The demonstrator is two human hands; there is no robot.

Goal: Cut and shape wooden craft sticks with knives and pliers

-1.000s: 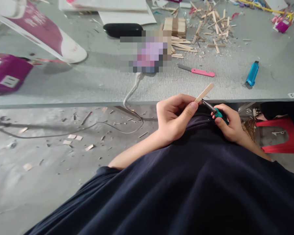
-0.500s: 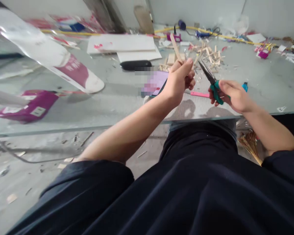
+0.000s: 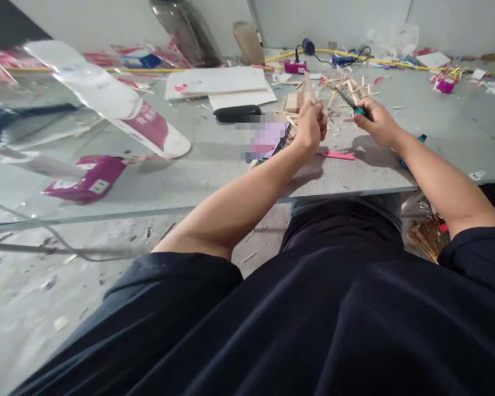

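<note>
My left hand (image 3: pixel 312 124) is closed round the lower end of a flat wooden craft stick (image 3: pixel 309 85), which points up and away from me. To its right, my right hand (image 3: pixel 375 121) grips a pair of needle-nose pliers (image 3: pixel 358 109) by the teal handles, mostly covered by the fingers. The dark, slim jaws point up and left, over a heap of loose craft sticks (image 3: pixel 357 86). On the table just below the hands lies a pink-handled tool (image 3: pixel 339 155). A phone with a purple screen (image 3: pixel 272 137) rests beside my left wrist.
A black case (image 3: pixel 237 114) and white boards (image 3: pixel 218 81) lie left of the hands. Further left are a purple box (image 3: pixel 94 179) and a white packaged strip (image 3: pixel 119 102). A yellow cord (image 3: pixel 375 59) runs along the back. A broom (image 3: pixel 424 239) stands below the table edge.
My right hand has moved forward with the pliers, toward the stick heap. My left hand keeps the craft stick and sits slightly further right. The view has shifted a little left.
</note>
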